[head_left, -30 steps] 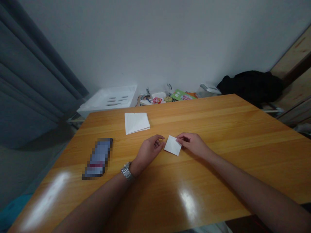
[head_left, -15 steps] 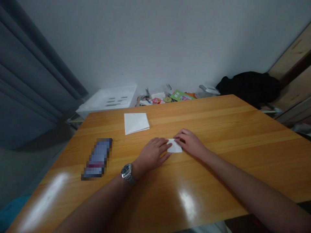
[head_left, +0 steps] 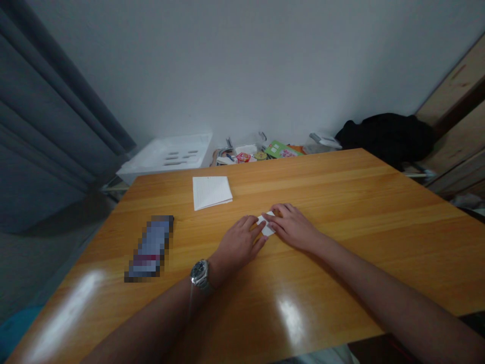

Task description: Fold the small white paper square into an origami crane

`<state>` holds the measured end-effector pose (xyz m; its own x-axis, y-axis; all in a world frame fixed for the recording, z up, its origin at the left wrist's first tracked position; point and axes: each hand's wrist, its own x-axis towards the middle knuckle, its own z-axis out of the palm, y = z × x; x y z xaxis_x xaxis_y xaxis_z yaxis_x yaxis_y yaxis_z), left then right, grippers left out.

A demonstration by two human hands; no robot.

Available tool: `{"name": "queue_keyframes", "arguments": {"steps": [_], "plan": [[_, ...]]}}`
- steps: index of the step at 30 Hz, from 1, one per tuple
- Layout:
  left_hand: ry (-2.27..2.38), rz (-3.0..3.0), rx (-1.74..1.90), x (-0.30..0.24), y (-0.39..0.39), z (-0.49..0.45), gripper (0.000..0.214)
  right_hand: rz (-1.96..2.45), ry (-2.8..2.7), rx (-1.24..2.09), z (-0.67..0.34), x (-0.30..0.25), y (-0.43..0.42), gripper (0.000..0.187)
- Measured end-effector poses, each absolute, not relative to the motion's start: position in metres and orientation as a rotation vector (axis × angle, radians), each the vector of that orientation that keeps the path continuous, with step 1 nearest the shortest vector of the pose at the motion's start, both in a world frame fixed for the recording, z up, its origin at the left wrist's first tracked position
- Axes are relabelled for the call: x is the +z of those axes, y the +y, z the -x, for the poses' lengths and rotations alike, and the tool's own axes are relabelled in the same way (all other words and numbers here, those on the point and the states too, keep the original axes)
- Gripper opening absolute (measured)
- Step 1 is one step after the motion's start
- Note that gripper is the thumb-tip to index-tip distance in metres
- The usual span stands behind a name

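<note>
Right hand (head_left: pixel 295 227) now flatter over the white paper (head_left: pixel 269 231), left hand (head_left: pixel 239 242) opposite, both loosely spread upon it.

Small paper (head_left: pixel 269 230) partly covered, phone (head_left: pixel 151 245) blurred

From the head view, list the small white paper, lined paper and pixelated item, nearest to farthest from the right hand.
1. Small white paper: touching the right hand.
2. Lined paper: left, farther back.
3. Pixelated item: farther left.

Dim light greyed the wall (head_left: pixel 242 65) up top; white glare marked the table (head_left: pixel 364 202) at lower left and bottom centre; coarse pixels covered the phone (head_left: pixel 150 245) at left.
</note>
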<state>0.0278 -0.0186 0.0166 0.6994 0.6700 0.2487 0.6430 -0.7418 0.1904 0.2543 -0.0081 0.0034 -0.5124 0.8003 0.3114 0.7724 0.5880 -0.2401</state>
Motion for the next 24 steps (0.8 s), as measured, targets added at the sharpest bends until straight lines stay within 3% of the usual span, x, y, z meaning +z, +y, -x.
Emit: {"name": "queue_keyframes", "arguments": {"steps": [24], "plan": [[1.167,-2.818,0.499,0.011,-0.022,-0.028,0.037,1.144,-2.401,0.225,-0.278,0.005,-0.002,0.03]]}}
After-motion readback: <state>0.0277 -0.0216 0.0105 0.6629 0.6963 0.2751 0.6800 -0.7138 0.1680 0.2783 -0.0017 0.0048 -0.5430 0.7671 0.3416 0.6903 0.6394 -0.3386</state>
